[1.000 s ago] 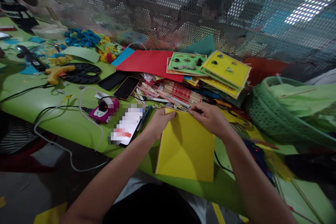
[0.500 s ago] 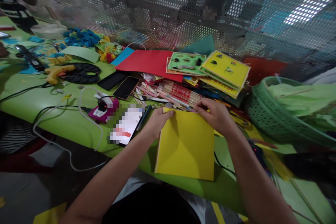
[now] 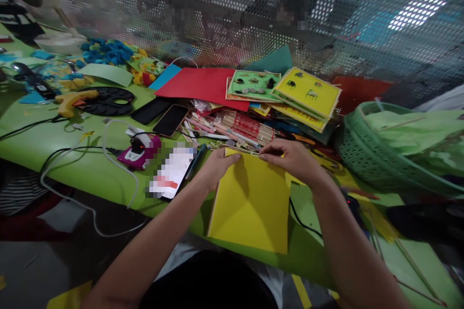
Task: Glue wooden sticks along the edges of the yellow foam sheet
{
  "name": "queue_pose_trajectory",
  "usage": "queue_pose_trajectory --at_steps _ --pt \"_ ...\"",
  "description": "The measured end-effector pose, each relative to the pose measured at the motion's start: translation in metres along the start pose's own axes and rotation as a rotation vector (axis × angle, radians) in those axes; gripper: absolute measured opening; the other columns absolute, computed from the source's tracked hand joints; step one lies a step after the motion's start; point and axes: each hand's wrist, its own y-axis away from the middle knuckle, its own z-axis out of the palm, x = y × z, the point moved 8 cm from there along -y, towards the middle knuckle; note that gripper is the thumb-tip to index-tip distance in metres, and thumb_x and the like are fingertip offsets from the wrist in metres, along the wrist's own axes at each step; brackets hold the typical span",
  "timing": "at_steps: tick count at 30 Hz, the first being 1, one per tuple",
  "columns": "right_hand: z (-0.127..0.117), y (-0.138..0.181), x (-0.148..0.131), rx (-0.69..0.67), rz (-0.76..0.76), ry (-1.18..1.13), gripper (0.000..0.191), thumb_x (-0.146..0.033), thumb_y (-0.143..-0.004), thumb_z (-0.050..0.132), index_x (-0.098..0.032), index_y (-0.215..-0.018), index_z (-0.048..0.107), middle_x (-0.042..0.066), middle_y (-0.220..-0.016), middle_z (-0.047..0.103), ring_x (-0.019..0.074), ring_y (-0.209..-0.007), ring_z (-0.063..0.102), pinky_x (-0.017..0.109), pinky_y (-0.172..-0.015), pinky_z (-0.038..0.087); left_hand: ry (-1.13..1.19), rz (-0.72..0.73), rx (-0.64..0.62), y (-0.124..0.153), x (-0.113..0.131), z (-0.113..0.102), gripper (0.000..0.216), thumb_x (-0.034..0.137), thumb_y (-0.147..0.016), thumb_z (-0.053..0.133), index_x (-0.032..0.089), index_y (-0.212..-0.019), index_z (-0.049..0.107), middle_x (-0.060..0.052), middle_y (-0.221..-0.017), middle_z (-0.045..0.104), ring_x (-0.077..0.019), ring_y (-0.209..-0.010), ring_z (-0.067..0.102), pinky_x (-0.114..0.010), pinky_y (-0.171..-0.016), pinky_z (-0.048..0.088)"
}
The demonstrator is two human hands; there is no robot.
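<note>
A square yellow board leans toward me over the front of the green table, with a pale rim along its left side. My left hand is closed on its top left corner, thumb lying on the yellow face. At the middle of the top edge, the fingertips of my right hand are pinched together. A thin pale strip shows along the edge by those fingertips; how far it runs is hidden. Just behind the board lie pens and bundled wooden sticks.
To the left are a lit phone, a dark phone, a purple device with cables, and a yellow glue gun. Framed yellow and green pictures are stacked behind. A green basket stands right, before a perforated metal screen.
My right fingertips have slid left along the board's top edge, toward my left hand. The board's lower end has shifted slightly left. My left hand keeps its hold on the corner.
</note>
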Motion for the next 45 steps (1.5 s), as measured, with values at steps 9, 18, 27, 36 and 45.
queue_pose_trajectory --at_steps 9,18,27,36,45 --pt "-0.001 0.001 0.008 -0.019 0.068 -0.022 0.023 -0.041 -0.083 0.063 -0.020 -0.077 0.071 0.002 -0.075 0.071 0.0183 -0.069 0.062 0.029 -0.064 0.044 0.019 0.058 -0.041 0.004 0.011 -0.004 0.047 0.048 -0.070 0.088 0.017 -0.102 0.075 -0.008 -0.086 0.077 -0.0202 -0.073 0.073 -0.028 -0.067 0.054" --pt "-0.056 0.016 0.053 0.475 0.261 -0.560 0.024 -0.044 -0.074 0.076 -0.024 -0.079 0.064 -0.002 -0.068 0.060 0.0129 -0.056 0.049 0.027 -0.053 0.040 0.222 0.321 0.260 0.001 0.045 -0.045 0.040 0.054 -0.089 0.064 0.018 -0.102 0.073 -0.007 -0.093 0.078 -0.0163 -0.075 0.070 -0.024 -0.064 0.051" --pt "-0.047 0.030 0.055 0.658 0.199 -0.839 0.036 -0.050 -0.072 0.081 -0.025 -0.080 0.057 -0.006 -0.063 0.054 0.0100 -0.048 0.049 0.025 -0.047 0.043 0.303 0.207 0.191 -0.003 0.023 -0.033 0.024 0.035 -0.098 0.047 0.020 -0.109 0.064 -0.005 -0.096 0.077 -0.0154 -0.082 0.073 -0.027 -0.070 0.056" --pt "0.011 0.025 0.052 0.557 0.266 -1.048 0.047 -0.054 -0.059 0.091 -0.023 -0.079 0.061 -0.004 -0.065 0.063 0.0111 -0.053 0.061 0.027 -0.057 0.056 0.212 -0.003 -0.246 -0.005 -0.014 0.037 0.045 0.002 -0.065 0.076 0.013 -0.108 0.073 -0.014 -0.119 0.076 -0.0258 -0.103 0.073 -0.038 -0.094 0.056" --pt "0.019 0.020 0.047 0.380 0.285 -1.009 0.035 -0.047 -0.064 0.089 -0.018 -0.068 0.069 0.001 -0.066 0.069 0.0090 -0.050 0.056 0.023 -0.051 0.045 0.290 0.104 -0.041 -0.023 0.007 0.033 0.042 0.011 -0.083 0.074 0.019 -0.125 0.069 -0.012 -0.130 0.073 -0.0273 -0.122 0.068 -0.040 -0.108 0.053"
